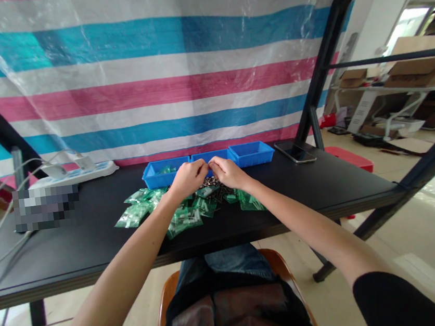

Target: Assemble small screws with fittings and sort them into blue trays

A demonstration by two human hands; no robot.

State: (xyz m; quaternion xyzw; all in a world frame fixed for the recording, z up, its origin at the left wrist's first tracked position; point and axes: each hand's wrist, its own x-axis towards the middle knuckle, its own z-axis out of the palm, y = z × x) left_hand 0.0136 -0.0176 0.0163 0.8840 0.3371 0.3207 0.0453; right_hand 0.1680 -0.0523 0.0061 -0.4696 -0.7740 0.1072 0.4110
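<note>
My left hand point(191, 177) and my right hand point(224, 172) meet over the small parts, just in front of the middle blue bin point(212, 156). Fingers on both hands are pinched closed, and whatever they hold is too small or hidden to name. Beneath them lies a heap of loose metal screws point(218, 193). Green-tinted plastic bags point(184, 218) of small pale parts spread to the left and front of the heap. More green bags point(249, 201) lie under my right wrist. The left blue bin point(152, 179) has some greenish bags inside.
The right blue bin point(253, 153) stands beside the middle one. A phone point(295, 152) lies on the black table point(306, 184) at the right. At the left are a white power strip point(100, 170) with plugs, loose cables and a blurred-out object point(45, 206). A striped sheet point(178, 94) hangs behind.
</note>
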